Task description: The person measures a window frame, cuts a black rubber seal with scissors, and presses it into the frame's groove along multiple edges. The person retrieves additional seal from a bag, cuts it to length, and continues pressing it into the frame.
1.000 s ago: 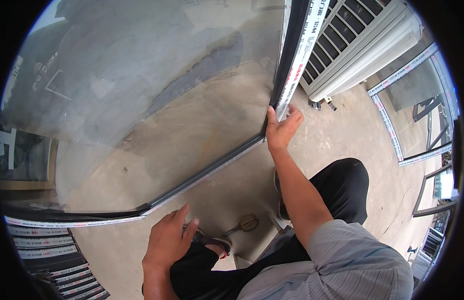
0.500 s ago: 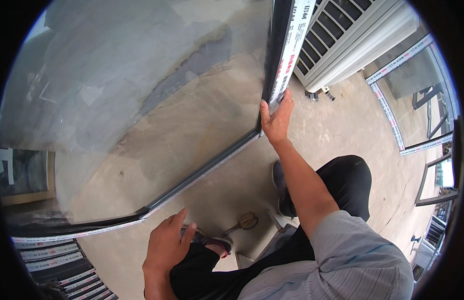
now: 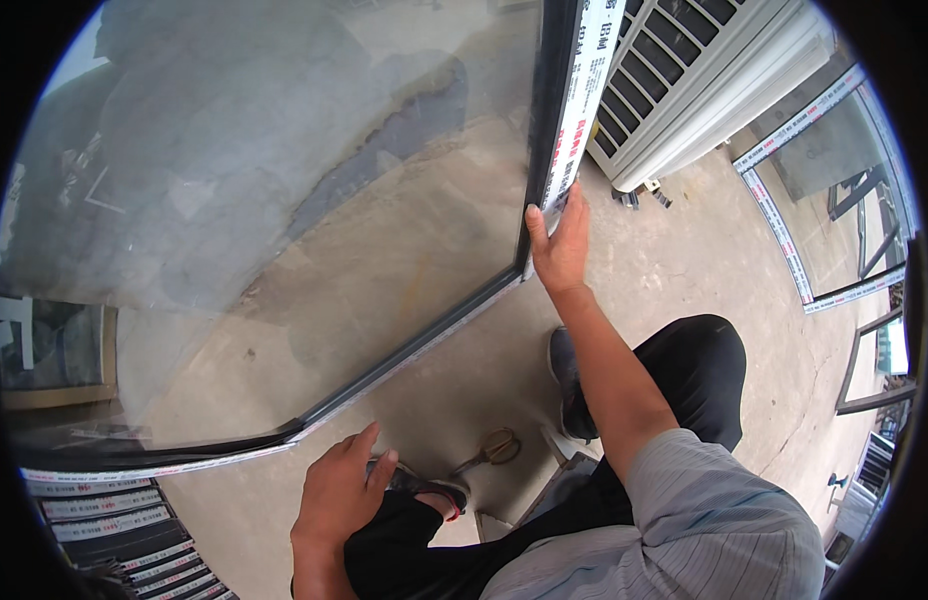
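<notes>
I've got right hand [image 3: 559,250] grasping the large clear glass panel [image 3: 384,260] by its black, white-taped side frame [image 3: 567,110], ahead of black-trousered legs [image 3: 692,380], probably to steady it; left hand [image 3: 339,490] empty, fingers loose.

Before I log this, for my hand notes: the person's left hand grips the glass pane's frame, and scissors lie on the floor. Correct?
Not quite: the right hand grips the glass pane's frame, as the head view shows; scissors do lie on the floor.
</notes>
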